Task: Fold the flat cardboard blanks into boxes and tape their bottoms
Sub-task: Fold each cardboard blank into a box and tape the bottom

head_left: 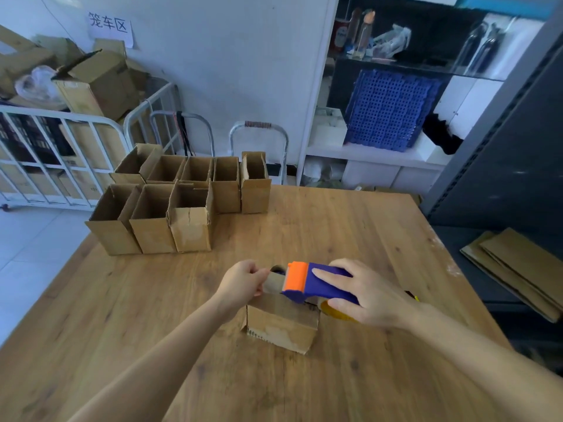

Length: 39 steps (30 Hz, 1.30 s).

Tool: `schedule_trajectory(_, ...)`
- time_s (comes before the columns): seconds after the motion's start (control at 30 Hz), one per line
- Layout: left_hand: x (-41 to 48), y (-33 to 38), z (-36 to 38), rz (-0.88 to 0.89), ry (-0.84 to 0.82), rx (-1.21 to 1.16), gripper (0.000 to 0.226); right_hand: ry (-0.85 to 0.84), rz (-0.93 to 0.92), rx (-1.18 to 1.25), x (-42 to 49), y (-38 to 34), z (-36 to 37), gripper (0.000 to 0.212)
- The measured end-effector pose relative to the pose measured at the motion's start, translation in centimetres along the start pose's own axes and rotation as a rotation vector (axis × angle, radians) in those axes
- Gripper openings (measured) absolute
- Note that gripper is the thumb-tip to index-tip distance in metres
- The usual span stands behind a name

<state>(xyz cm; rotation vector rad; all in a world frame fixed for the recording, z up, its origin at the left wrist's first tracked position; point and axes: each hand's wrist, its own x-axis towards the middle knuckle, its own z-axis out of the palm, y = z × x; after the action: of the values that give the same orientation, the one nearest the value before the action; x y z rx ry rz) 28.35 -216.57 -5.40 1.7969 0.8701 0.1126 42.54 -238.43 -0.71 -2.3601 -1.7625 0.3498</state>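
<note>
Left hand (242,283) pinches tape end (273,284) | right hand (364,295) grips tape dispenser (307,283) | sign (111,27): 笼车区

1 box (281,325) on table (335,233), tape dispenser (323,284) atop; 8 boxes (190,228) behind, left; blanks (518,266) right

The tape dispenser (307,284) is dark blue with a bright orange end. The tape roll (333,310) under it is yellow-brown. The cardboard box (283,327) is plain brown, and so are the open boxes (182,205) and the flat blanks (518,269). The table (335,226) is light brown wood with darker streaks. The plastic grid (387,111) is blue, full of little holes. The cage cart (61,141) is white. The wall sign (109,27) is white with black writing.
</note>
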Motion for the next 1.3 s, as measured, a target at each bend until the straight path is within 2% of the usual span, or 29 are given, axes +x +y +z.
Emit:
schedule_trajectory(0.23, 0.7, 0.5, -0.3, -0.063, -0.064, -0.032, 0.02, 0.011, 0.032, 0.034, -0.5, -0.9, -0.4, 0.062)
schedule_trajectory(0.37, 0.6, 0.1, -0.3, -0.053, -0.044, 0.027, 0.028, -0.014, 0.061, 0.001, 0.0, -1.4, -0.4, 0.059)
schedule_trajectory(0.47, 0.4, -0.3, -0.6, -0.092, -0.077, -0.151, 0.021, -0.054, 0.09, 0.002, 0.9, -2.5, -1.0, 0.059)
schedule_trajectory(0.63, 0.8, -0.5, -1.7, -0.207, -0.171, -0.438, 0.024, -0.093, 0.099, -0.038, 3.0, -4.2, -1.6, 0.06)
schedule_trajectory(0.87, 0.6, -1.9, -1.4, -0.27, -0.148, -0.563, 0.026, -0.142, 0.09, -0.033, 4.3, -5.3, -1.7, 0.058)
schedule_trajectory(1.03, 0.5, -2.9, -1.5, -0.284, -0.115, -0.558, 0.018, -0.167, 0.05, -0.089, 4.3, -5.7, -1.3, 0.058)
schedule_trajectory(1.2, -0.5, -3.7, -1.8, -0.23, -0.038, -0.384, 0.015, -0.194, -0.023, -0.127, 4.2, -4.7, -1.0, 0.056)
schedule_trajectory(1.3, -1.2, -4.6, -2.0, -0.233, -0.072, -0.438, 0.012, -0.206, -0.071, -0.15, 4.5, -4.5, -0.8, 0.055)
